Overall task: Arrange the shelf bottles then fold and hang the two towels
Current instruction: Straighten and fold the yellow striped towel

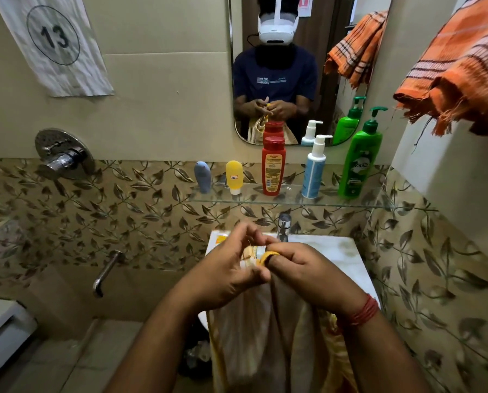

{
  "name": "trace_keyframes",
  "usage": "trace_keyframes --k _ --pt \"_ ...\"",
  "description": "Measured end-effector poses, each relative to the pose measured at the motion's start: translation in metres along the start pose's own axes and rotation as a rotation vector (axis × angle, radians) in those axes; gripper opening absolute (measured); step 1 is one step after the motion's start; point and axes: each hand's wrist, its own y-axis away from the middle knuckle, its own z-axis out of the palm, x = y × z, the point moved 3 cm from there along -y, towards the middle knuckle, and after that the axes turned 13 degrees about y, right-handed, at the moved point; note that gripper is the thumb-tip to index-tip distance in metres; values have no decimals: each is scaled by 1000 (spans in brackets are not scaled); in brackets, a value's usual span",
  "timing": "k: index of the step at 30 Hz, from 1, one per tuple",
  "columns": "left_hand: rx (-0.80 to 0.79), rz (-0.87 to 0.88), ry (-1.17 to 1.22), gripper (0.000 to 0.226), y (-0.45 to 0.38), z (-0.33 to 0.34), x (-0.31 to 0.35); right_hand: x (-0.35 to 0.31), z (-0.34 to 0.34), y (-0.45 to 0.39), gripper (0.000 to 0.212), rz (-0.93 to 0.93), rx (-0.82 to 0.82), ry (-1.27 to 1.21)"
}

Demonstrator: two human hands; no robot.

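**Desk:** Towel [268, 330] first — where is it, and why bunched like that?

**Me:** It hangs in front of the sink [336, 251], cream with a yellow edge. I hold its top border gathered so the corners can be matched for a fold. The orange towel [461, 69] drapes over the ledge at upper right, untouched for now.

**Desk:** The shelf [291, 202]?

**Me:** Five bottles stand upright in a row, short to tall, apparently arranged: grey, yellow, red [273, 165], white, green [360, 163].

**Desk:** Hands?

**Me:** My left hand [225, 270] pinches the border, fingers curled. My right hand [308, 268] grips the yellow hem between thumb and forefinger.
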Motion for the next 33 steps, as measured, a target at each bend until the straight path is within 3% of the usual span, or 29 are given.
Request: trace_keyframes --k 5,8,14,18,22,26,33 --pt "2 -32 -269 33 -10 2 -8 7 -10 4 25 -22 -24 39" --pt "-31 32 -276 24 -18 9 -7 15 -18 6 23 -12 -74 44" --pt "83 139 -359 29 -33 11 -7 39 -27 14 30 60 -130 102" --pt "215 159 -366 21 -41 5 -2 62 -35 21 34 152 -179 -3" --pt "446 194 -262 21 -42 -8 15 90 -32 27 40 192 -224 -29" --pt "851 252 26 23 -40 -41 19 121 -21 32 41 294 -295 66" --pt "1356 326 320 24 -27 -94 14 166 -15 26 25 452 -271 304"
